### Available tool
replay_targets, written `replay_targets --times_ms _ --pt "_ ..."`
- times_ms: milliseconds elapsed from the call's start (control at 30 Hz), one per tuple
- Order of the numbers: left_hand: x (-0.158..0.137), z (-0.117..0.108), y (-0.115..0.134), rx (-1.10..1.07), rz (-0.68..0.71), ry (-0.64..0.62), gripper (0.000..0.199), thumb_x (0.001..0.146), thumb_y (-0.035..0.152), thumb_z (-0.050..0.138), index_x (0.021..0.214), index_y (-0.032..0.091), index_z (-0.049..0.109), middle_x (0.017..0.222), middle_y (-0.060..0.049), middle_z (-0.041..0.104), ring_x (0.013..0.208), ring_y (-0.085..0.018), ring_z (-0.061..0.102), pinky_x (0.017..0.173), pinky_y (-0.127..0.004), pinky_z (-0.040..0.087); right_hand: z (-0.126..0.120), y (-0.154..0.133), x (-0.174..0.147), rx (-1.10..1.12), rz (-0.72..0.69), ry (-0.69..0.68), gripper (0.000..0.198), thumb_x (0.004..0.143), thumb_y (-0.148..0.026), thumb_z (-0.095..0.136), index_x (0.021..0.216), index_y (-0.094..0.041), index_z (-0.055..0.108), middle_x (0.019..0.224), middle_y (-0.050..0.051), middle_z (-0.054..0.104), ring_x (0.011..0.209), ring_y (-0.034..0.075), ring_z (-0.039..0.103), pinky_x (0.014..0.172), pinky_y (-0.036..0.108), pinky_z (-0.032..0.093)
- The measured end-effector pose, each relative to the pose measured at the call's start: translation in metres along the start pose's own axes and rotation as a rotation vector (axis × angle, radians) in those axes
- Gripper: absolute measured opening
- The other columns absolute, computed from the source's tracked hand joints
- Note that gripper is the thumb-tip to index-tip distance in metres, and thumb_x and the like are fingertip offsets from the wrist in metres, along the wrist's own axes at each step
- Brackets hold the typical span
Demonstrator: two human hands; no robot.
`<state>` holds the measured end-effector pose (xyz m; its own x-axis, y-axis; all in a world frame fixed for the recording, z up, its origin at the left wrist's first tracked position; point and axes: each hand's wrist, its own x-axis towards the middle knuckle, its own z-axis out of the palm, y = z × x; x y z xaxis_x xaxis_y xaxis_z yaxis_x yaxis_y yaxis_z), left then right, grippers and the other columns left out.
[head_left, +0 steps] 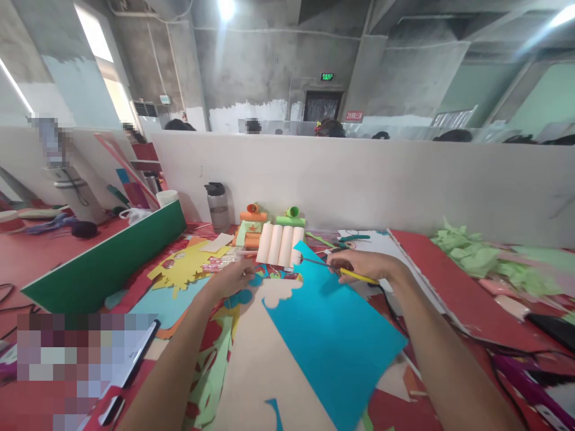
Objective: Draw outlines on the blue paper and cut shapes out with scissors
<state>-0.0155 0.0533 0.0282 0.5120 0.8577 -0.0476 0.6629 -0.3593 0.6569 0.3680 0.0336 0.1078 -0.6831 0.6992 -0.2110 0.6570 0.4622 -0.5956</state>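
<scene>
Right hand (366,264) grips a yellow pencil (358,276) over blue paper (332,335); left hand (233,276), loosely open, rests at nine o'clock; exit sign (327,76) unreadable.

one head camera looks forward and down, close over the craft table (36,251).

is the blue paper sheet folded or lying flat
Spread flat, not folded: the blue paper sheet lies open on the table, with a wavy cut-out along its left edge.

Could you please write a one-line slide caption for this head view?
Right hand holds yellow-handled scissors at blue paper; left hand rests beside it.
</scene>
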Motion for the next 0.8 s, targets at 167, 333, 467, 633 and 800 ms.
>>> replay_targets --times_ms 167,333,467,633,800 --pt "0.001 0.006 0.02 -0.182 0.145 0.057 0.032 0.091 0.051 0.057 0.091 0.019 0.062 0.103 -0.007 0.068 0.097 -0.021 0.062 0.087 -0.031 0.049 0.001 -0.002 -0.001 0.099 -0.009 -0.091 0.034 0.082 -0.045 0.073 0.094 -0.019 0.056 0.089 0.002 0.056 0.08 0.018 0.053 0.071 0.028 0.043" --pt "0.007 0.029 0.039 -0.537 0.23 -0.098 0.04 0.082 0.055 0.072 0.085 0.017 0.064 0.121 -0.013 0.068 0.113 -0.026 0.064 0.094 -0.034 0.05 0.004 -0.008 0.007 0.122 -0.016 -0.149 0.033 0.081 -0.045 0.075 0.092 -0.019 0.056 0.088 0.001 0.054 0.079 0.018 0.051 0.07 0.027 0.041" --pt "0.008 0.042 0.049 -0.617 0.318 -0.196 0.037 0.084 0.053 0.073 0.085 0.016 0.066 0.112 -0.014 0.072 0.119 -0.027 0.063 0.1 -0.038 0.049 0.005 -0.014 0.009 0.07 -0.029 -0.127 0.036 0.084 -0.049 0.072 0.094 -0.019 0.057 0.09 0.002 0.055 0.081 0.019 0.052 0.072 0.028 0.042" --pt "0.006 0.047 0.058 -0.588 0.358 -0.036 0.036 0.083 0.053 0.074 0.086 0.017 0.069 0.146 -0.016 0.055 0.139 -0.031 0.048 0.111 -0.041 0.042 0.004 -0.02 0.004 0.107 -0.004 -0.112 0.039 0.081 -0.053 0.074 0.092 -0.019 0.057 0.09 0.003 0.057 0.081 0.02 0.054 0.073 0.03 0.043" --pt "0.011 0.058 0.058 -0.716 0.33 -0.172 0.04 0.078 0.055 0.077 0.083 0.017 0.068 0.125 -0.016 0.067 0.128 -0.033 0.058 0.106 -0.044 0.046 0.004 -0.028 0.003 0.133 -0.018 -0.133 0.04 0.08 -0.053 0.076 0.091 -0.019 0.059 0.089 0.002 0.057 0.082 0.02 0.054 0.074 0.03 0.044"
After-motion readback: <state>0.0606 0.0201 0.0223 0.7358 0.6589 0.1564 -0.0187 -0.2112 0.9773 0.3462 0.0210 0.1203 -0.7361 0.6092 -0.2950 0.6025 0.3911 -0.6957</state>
